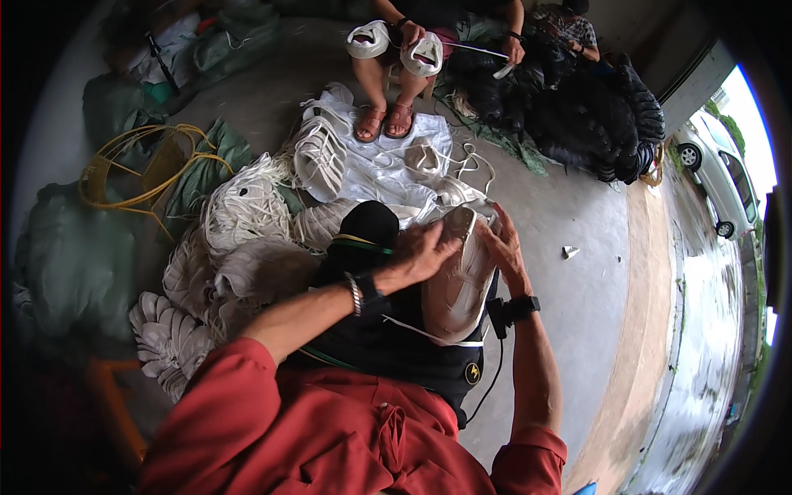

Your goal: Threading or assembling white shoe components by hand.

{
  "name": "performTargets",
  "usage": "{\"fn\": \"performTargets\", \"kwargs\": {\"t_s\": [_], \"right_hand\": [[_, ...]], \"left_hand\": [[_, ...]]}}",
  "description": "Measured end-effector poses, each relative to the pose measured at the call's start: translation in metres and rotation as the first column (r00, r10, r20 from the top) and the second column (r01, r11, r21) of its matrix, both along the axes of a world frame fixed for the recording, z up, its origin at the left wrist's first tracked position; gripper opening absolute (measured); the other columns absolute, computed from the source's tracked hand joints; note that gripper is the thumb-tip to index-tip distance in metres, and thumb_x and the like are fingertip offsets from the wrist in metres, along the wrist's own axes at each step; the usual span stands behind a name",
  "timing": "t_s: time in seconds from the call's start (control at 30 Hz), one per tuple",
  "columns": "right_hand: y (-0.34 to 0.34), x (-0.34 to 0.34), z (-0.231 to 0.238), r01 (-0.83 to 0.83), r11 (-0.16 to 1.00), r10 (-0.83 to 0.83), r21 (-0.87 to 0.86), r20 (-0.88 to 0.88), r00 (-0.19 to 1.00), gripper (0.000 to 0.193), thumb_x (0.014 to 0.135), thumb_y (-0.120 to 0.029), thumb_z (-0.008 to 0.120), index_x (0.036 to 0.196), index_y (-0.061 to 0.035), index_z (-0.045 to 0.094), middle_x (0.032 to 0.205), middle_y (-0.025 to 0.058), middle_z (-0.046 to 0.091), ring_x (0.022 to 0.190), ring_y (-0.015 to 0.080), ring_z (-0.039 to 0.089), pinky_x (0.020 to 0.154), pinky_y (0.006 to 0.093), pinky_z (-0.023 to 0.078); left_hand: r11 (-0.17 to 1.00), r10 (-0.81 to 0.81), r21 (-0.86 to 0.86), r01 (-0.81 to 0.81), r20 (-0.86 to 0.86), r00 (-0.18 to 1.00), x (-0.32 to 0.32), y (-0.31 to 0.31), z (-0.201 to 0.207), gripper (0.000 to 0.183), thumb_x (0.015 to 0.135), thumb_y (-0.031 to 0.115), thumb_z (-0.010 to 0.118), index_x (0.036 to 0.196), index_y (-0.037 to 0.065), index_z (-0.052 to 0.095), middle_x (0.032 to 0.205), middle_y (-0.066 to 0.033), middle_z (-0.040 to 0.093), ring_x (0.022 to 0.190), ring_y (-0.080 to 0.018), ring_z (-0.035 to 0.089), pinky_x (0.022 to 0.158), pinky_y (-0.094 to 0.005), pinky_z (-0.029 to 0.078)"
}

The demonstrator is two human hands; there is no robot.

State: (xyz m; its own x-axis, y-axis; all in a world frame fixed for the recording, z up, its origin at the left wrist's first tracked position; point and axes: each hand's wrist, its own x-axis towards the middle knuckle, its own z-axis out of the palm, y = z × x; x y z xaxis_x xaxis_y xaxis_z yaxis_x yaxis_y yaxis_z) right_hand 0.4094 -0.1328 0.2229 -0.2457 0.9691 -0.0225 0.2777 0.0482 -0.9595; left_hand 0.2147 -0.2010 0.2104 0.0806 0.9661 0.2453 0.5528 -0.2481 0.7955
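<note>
Across my lap, over the black trousers, lies a white shoe upper [455, 299], its rounded end toward me. My left hand [419, 254] is closed on its far left side, the thumb and fingers pressed on the white material. On the opposite side my right hand [505, 247] grips the far right edge, its fingertips bent over it. A thin white cord [417, 332] runs along the near end of the upper. Just beyond my hands, more white uppers [458, 191] with loose laces lie on a white sheet [371, 165].
Bundled white uppers [247, 210] heap up at my left, near a yellow chair frame [148, 169] and green sacks [74, 247]. Ahead sits a person with white uppers on the knees [422, 54], holding a white strip. Black bundles [569, 115] lie far right; a car [718, 165] stands outside.
</note>
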Motion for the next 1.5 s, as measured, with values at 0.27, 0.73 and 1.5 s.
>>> {"fn": "performTargets", "kwargs": {"t_s": [0.27,0.73,1.5], "right_hand": [[-0.005,-0.001,-0.004,0.018,0.998,-0.019,0.061,0.011,1.0,0.063,0.082,-0.031,0.061,0.133,-0.0061,0.034,0.123,0.0145,0.046,0.109,0.0195,0.047,0.093,0.0296,0.037],[-0.014,-0.003,0.01,-0.046,0.999,0.046,-0.004,-0.039,0.998,0.067,0.079,-0.032,0.063,0.133,-0.0052,0.034,0.124,0.0142,0.044,0.11,0.0197,0.045,0.092,0.0304,0.036],[-0.023,-0.069,-0.005,-0.003,0.968,-0.061,0.25,0.246,0.967,0.052,0.075,-0.036,0.062,0.105,0.0036,0.05,0.127,0.0235,0.038,0.102,0.038,0.05,0.085,0.0399,0.041]], "left_hand": [[0.974,-0.211,-0.208,0.094,-0.668,0.714,-0.078,-0.018,0.029,0.026,0.068,0.024,0.068,0.09,0.013,0.06,0.133,-0.0193,0.029,0.128,-0.045,0.011,0.101,-0.0573,0.015],[0.938,0.339,0.032,-0.346,-0.307,0.889,-0.143,0.042,-0.007,0.014,0.08,0.014,0.054,0.087,0.006,0.046,0.077,-0.0149,0.059,0.079,-0.0359,0.057,0.066,-0.0458,0.042],[0.966,-0.102,-0.251,0.06,-0.159,0.982,-0.113,-0.046,-0.019,0.082,0.081,0.045,0.053,0.139,0.006,0.01,0.137,-0.031,0.018,0.13,-0.0417,0.016,0.105,-0.0424,0.022]]}}
